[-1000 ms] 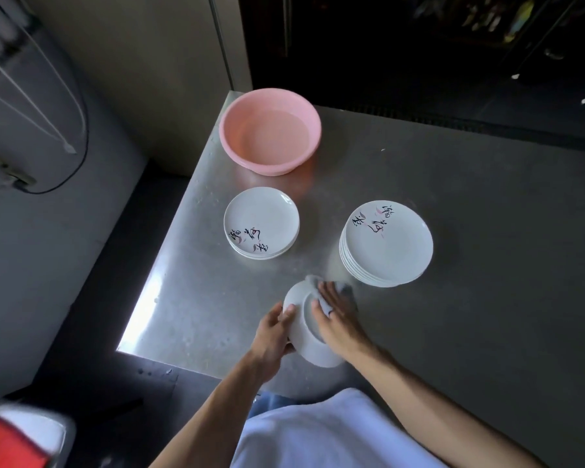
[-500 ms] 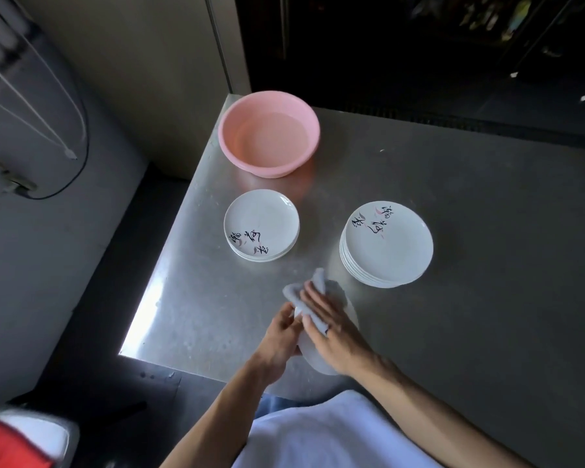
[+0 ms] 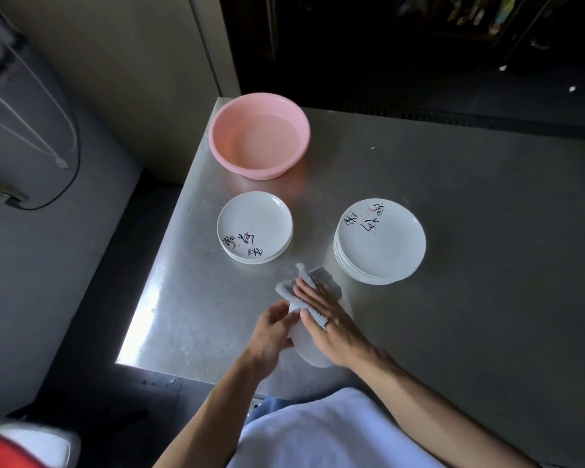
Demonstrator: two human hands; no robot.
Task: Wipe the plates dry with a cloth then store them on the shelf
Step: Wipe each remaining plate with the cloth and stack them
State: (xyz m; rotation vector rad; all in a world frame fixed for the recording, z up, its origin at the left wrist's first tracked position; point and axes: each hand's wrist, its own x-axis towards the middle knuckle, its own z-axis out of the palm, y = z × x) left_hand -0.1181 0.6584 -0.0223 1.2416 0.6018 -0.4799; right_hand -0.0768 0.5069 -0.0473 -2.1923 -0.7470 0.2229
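My left hand (image 3: 273,332) grips the left rim of a white plate (image 3: 309,349) held above the table's near edge. My right hand (image 3: 328,315) lies flat on a grey cloth (image 3: 314,285) and presses it onto the plate, with straight fingers pointing up and left. The cloth covers most of the plate. A short stack of white plates (image 3: 254,228) with black lettering sits left of centre. A taller stack of the same plates (image 3: 380,241) stands to the right.
A pink basin (image 3: 259,135) holding water sits at the far left corner of the steel table (image 3: 487,248). The table's left edge drops to a dark floor. Cables hang on the wall at the left. A dark opening lies behind the table.
The cloth has spread over the plate and my right hand has slid up and left across it. The plate has tilted flatter, with its face now hidden under the cloth.
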